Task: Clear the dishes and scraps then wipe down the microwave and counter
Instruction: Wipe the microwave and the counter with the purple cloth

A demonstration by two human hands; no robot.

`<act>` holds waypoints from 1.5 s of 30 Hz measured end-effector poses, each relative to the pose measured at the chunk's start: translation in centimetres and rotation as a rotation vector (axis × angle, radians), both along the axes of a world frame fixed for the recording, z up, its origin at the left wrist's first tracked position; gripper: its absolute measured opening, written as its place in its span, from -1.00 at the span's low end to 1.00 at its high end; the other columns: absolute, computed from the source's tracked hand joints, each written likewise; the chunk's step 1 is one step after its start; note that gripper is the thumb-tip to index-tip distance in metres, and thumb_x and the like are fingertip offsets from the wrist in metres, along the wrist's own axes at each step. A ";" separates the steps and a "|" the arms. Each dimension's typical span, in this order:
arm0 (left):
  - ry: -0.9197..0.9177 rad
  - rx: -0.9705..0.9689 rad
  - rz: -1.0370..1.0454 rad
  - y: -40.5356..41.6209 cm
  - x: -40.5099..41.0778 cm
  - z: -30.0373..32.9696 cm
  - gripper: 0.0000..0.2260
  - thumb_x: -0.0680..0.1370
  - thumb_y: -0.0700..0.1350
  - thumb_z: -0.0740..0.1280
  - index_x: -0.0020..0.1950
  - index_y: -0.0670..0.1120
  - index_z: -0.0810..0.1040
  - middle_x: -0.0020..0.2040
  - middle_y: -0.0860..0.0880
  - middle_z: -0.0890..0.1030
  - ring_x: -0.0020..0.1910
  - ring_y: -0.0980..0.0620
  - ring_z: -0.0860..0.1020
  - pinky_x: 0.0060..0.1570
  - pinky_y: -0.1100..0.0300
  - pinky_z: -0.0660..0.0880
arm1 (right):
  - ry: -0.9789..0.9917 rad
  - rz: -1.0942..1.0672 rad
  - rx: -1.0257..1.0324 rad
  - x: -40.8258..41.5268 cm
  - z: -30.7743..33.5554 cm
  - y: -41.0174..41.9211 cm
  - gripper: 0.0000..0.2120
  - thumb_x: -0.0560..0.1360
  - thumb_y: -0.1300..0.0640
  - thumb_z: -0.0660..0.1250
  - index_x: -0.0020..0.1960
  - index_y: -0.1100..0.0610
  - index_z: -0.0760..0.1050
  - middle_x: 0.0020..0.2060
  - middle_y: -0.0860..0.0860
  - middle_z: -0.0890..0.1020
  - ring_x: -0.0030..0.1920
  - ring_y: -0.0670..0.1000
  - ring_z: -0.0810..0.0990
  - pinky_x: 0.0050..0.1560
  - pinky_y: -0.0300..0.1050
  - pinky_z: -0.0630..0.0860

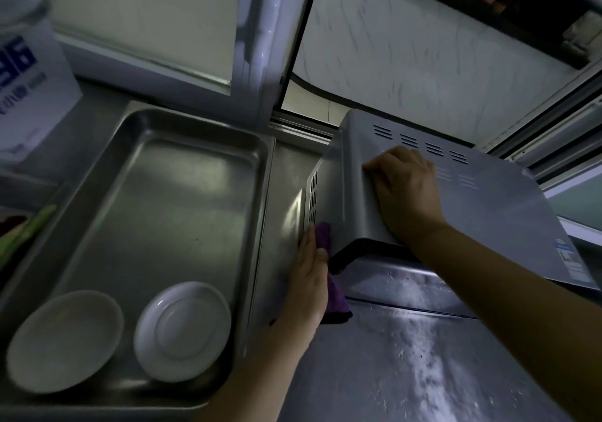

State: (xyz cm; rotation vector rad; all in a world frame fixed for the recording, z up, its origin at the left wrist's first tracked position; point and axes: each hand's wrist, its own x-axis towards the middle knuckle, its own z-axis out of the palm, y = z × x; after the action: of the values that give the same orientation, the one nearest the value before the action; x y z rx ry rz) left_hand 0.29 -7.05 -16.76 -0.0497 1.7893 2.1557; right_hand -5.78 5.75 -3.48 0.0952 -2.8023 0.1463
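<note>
Wiping step in progress: microwave side panel being cleaned, dishes already set in the tray.

The left hand (pixel 309 278), fingers straight, is pressing a purple cloth (pixel 332 294) flat against the vented left side of the microwave (pixel 508 206), which is sitting on the steel counter (pixel 423 350). The right hand (pixel 404 187) is gripping the microwave's top edge, fingers curled over it, apparently steadying the casing. Two white plates (pixel 182 330) are lying in the metal tray (pixel 195 174) just beside. Judgement: scraps and dishes appear cleared off the counter; next move calls for carrying the cloth across remaining panels, then the speckled counter.
</note>
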 end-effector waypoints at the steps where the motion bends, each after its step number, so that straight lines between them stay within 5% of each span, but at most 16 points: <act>1: 0.011 0.019 0.002 0.0 0.3 0.8 -0.60 0.65 -0.13 0.02 0.49 0.04 0.12 0.50 0.14 0.15 0.45 0.24 0.10 0.49 0.12 0.00 | 0.006 0.004 -0.004 0.0 0.0 0.0 -0.85 0.54 0.18 0.27 0.03 0.19 0.57 0.00 0.15 0.57 0.05 0.15 0.49 0.16 0.05 0.30; 8: 0.236 0.084 0.030 0.0 2.4 6.2 -0.62 0.55 0.03 0.03 0.32 0.34 0.11 0.40 0.36 0.16 0.41 0.38 0.10 0.45 0.25 0.02 | 0.002 0.002 0.013 0.2 0.1 0.1 -0.84 0.53 0.16 0.27 0.05 0.20 0.55 0.01 0.16 0.56 0.07 0.15 0.48 0.13 -0.01 0.29; 13: 0.342 -0.006 0.077 0.4 2.3 5.6 -0.60 0.56 -0.03 0.05 0.32 0.34 0.07 0.38 0.37 0.13 0.43 0.31 0.12 0.45 0.22 0.04 | 0.020 0.016 0.011 0.1 -0.1 0.1 -0.84 0.53 0.16 0.28 0.04 0.20 0.56 0.00 0.17 0.56 0.06 0.16 0.48 0.12 0.01 0.29; 21: 0.208 0.000 0.018 0.0 0.1 -0.4 -0.58 0.59 -0.14 0.05 0.44 0.12 0.15 0.47 0.14 0.22 0.41 0.33 0.15 0.42 0.35 0.02 | 0.048 0.038 -0.007 -0.1 -0.2 0.1 -0.86 0.51 0.22 0.28 0.00 0.21 0.59 -0.05 0.19 0.58 0.02 0.19 0.50 0.07 0.03 0.33; 32: 0.018 -0.043 -0.045 -0.5 -3.1 -4.8 -0.60 0.64 -0.20 0.04 0.49 -0.06 0.13 0.49 -0.02 0.21 0.44 0.08 0.22 0.45 0.06 0.14 | 0.021 0.029 -0.027 -0.4 -0.3 0.3 -0.87 0.51 0.24 0.29 0.01 0.19 0.58 -0.05 0.16 0.57 0.03 0.14 0.48 0.07 0.02 0.39; 37: -0.060 0.061 -0.016 -0.2 -3.0 -3.0 -0.60 0.64 -0.18 0.06 0.49 -0.04 0.15 0.49 0.06 0.19 0.42 0.21 0.17 0.46 0.21 0.04 | 0.020 0.027 -0.033 -0.4 -0.2 0.2 -0.88 0.49 0.26 0.30 -0.01 0.20 0.58 -0.07 0.17 0.57 0.01 0.16 0.48 0.04 0.08 0.42; 42: 0.003 0.093 -0.021 -0.3 -2.9 0.3 -0.59 0.64 -0.17 0.08 0.48 0.04 0.17 0.44 0.17 0.20 0.43 0.21 0.17 0.47 0.11 0.07 | 0.025 0.024 -0.032 -0.3 -0.3 0.1 -0.89 0.49 0.26 0.30 -0.02 0.20 0.59 -0.08 0.16 0.56 -0.01 0.15 0.48 0.02 0.08 0.42; 45: 0.151 0.075 -0.034 -0.4 -2.6 2.8 -0.59 0.64 -0.11 0.08 0.46 0.14 0.14 0.38 0.33 0.17 0.39 0.35 0.14 0.44 0.29 0.02 | 0.028 0.022 -0.024 -0.3 -0.2 -0.1 -0.89 0.48 0.26 0.31 -0.02 0.21 0.59 -0.08 0.17 0.57 -0.02 0.16 0.49 0.00 0.06 0.41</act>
State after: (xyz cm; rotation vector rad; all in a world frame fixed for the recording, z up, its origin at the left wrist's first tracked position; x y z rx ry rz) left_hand -2.31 -7.48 -13.97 0.1646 1.7732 2.2528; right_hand -6.04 5.65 -3.64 0.1219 -2.7710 0.1830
